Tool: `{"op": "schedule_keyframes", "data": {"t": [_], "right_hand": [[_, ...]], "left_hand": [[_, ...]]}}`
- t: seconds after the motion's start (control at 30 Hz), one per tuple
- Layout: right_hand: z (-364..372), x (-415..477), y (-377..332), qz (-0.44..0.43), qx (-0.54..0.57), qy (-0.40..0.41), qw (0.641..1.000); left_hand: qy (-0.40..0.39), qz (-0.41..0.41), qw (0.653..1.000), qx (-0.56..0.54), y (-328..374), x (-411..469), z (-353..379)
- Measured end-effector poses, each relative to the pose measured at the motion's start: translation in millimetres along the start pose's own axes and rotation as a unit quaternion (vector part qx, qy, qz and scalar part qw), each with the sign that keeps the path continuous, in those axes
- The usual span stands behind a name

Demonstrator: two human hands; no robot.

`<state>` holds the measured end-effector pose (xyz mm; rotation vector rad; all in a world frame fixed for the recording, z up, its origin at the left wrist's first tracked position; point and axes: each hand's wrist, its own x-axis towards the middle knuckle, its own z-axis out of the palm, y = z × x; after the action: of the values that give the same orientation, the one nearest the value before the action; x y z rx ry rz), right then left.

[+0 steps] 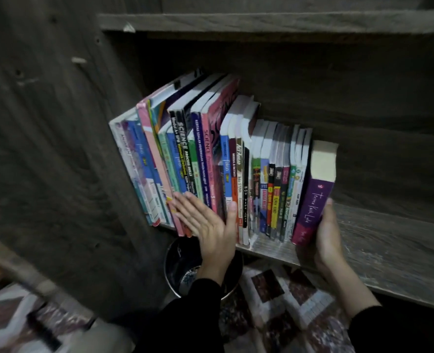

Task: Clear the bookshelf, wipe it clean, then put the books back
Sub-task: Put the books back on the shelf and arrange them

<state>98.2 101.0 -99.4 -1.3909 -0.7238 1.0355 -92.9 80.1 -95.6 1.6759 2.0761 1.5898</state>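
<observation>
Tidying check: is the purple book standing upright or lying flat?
Upright: the purple book stands on end, spine out, gripped by the right hand.

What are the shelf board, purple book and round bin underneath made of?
Shelf board: wood or wood-look laminate, matt grey-brown, with visible grain streaks. Purple book: paperback with a yellowed paper block and a slightly glossy card cover. Round bin: probably metal, dark with a shiny rim; too dim to be sure.

I see the row of books [210,161] standing on the shelf [389,238], packed against its left wall [58,149], with the end book [315,200] rightmost. A pail [180,261] sits below the shelf, with a rug [300,296] to its right.
</observation>
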Motion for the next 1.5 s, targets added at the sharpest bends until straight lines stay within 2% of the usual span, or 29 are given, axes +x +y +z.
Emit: {"op": "schedule_keyframes", "data": {"t": [0.2, 0.3, 0.37, 0.4, 0.47, 0.53, 0.6, 0.67, 0.77, 0.9, 1.2, 1.37, 1.5], "right_hand": [[-0.1, -40.8, -68.5, -0.116, -0.016, 0.044, 0.992], [-2.1, -54.2, -98.6, -0.155, -0.065, 0.047, 0.985], [-1.4, -63.8, -111.5, -0.194, -0.123, 0.032, 0.973], [-0.7, -68.6, -115.2, -0.216, -0.18, 0.026, 0.959], [4.2, -78.9, -118.9, -0.279, -0.311, 0.025, 0.908], [15.9, -91.6, -120.6, -0.352, -0.391, 0.024, 0.85], [33.0, -103.5, -119.9, -0.417, -0.424, -0.006, 0.804], [51.1, -109.8, -119.1, -0.467, -0.436, -0.063, 0.767], [71.1, -107.8, -124.9, -0.486, -0.46, -0.156, 0.726], [77.6, -98.9, -132.2, -0.472, -0.461, -0.216, 0.72], [71.4, -90.3, -139.0, -0.445, -0.462, -0.277, 0.715], [67.6, -89.1, -147.3, -0.44, -0.483, -0.295, 0.697], [67.7, -92.4, -149.9, -0.425, -0.492, -0.293, 0.701]], "left_hand": [[-0.078, -0.019, 0.997, -0.003, 6.1, -4.1, -22.9], [-0.023, -0.011, 0.997, -0.073, 18.3, -19.5, -46.4], [0.037, 0.066, 0.993, -0.089, 25.6, -24.4, -61.5], [0.045, 0.103, 0.99, -0.082, 28.4, -23.1, -66.3], [0.015, 0.141, 0.988, -0.055, 37.2, -11.8, -77.2], [-0.056, 0.117, 0.991, -0.013, 49.3, 1.2, -90.3], [-0.156, 0.078, 0.983, 0.058, 56.6, 11.3, -98.3], [-0.21, 0.07, 0.968, 0.117, 60.2, 18.6, -104.2], [-0.259, 0.048, 0.96, 0.098, 63.8, 32.7, -104.5], [-0.322, 0.016, 0.942, 0.09, 64.9, 53.9, -91.8], [-0.335, 0.01, 0.937, 0.099, 54.7, 58.5, -73.9], [-0.339, 0.001, 0.937, 0.088, 61.0, 52.9, -84.9], [-0.323, 0.017, 0.943, 0.083, 64.6, 35.7, -104.8]]}}
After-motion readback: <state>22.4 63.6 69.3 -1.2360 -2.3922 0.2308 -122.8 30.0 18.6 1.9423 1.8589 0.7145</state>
